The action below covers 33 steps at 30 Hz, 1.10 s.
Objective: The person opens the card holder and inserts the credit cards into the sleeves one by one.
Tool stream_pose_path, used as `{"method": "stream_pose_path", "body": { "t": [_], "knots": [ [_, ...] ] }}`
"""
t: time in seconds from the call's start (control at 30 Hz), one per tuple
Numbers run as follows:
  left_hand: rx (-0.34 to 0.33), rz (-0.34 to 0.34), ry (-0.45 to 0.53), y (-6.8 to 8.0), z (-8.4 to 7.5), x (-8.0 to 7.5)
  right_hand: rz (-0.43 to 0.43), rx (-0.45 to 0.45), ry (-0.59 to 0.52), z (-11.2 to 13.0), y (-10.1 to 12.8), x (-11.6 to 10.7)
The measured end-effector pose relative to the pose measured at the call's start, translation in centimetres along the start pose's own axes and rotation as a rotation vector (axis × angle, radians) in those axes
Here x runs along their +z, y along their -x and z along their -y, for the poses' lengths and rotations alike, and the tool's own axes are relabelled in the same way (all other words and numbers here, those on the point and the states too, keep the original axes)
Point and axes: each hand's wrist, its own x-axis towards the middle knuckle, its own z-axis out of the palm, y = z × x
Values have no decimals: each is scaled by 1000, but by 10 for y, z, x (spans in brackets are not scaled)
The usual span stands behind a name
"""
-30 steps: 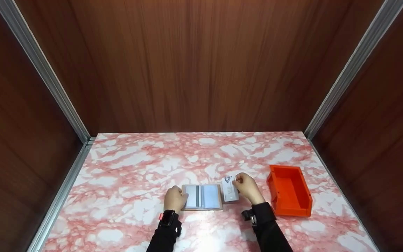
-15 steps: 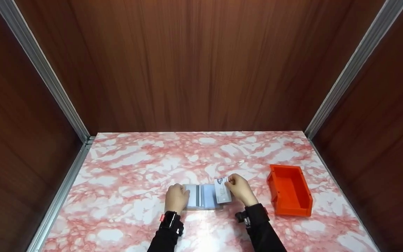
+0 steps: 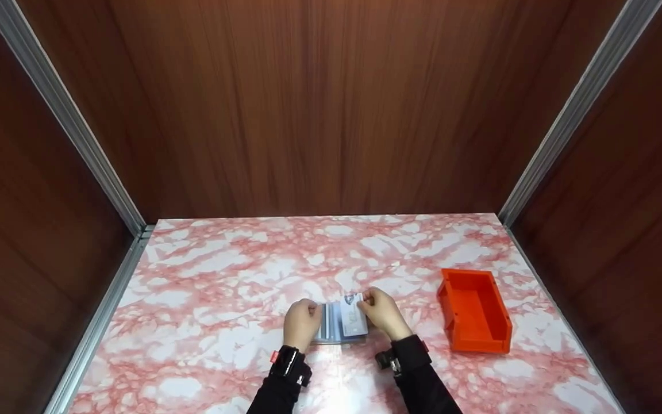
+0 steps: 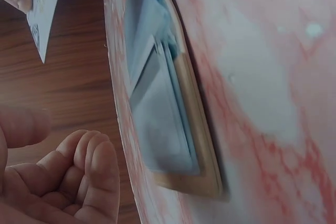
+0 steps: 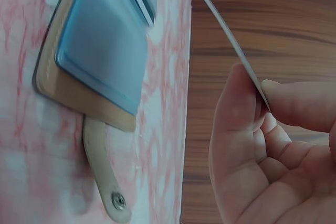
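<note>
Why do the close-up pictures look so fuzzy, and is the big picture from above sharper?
Head view: evenly lit and fairly sharp, though the card is too small to read. Left wrist view: the left hand sits very near the lens and is soft, and the card holder is blurred too. Right wrist view: the right hand is blurred, the snap clearer.

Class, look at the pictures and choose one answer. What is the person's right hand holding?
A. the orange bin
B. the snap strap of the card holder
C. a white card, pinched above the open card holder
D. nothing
C: the right hand pinches the white card over the open card holder, while the orange bin stands apart to the right, untouched.
</note>
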Motion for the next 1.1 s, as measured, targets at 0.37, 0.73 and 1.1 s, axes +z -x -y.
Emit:
{"method": "stream_pose_path", "body": {
  "t": [0.37,0.73,1.1],
  "knots": [
    [-12,42,61,2,-12,5,-11,-32,-13,2,-3,13],
    [-33,58,114,4,-16,8,-20,-33,-13,0,-4,21],
    [-33,70,142,3,-14,11,-19,33,-91,4,-5,25]
  ]
}}
